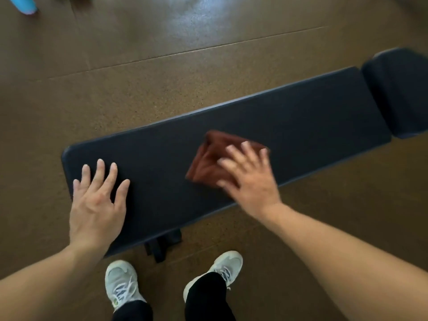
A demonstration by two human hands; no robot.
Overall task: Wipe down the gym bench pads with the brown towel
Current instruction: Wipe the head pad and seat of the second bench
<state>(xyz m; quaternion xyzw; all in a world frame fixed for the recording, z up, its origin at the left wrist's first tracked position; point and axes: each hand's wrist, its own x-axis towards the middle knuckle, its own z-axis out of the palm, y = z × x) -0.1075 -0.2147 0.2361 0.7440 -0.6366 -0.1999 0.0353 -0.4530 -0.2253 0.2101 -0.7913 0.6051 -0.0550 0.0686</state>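
Now both hands lie flat, fingers spread: right hand (250,179) presses the brown towel (209,158), left hand (97,202) rests on the pad surface (301,117).

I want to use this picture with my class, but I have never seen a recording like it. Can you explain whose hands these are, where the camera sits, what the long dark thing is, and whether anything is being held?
There is no machine here. One camera worn on a person's head looks forward and down, so you see their own arms, legs and pale shoes from above.

The long dark thing is a padded gym bench: a long pad and a shorter pad at the far right end, standing on a brown floor.

The left hand lies flat on the long pad with fingers spread, holding nothing. The right hand presses, fingers straight, on a folded brown towel lying on the pad; it is blurred, which suggests wiping.

A blue object shows at the top left corner; I cannot tell what it is.
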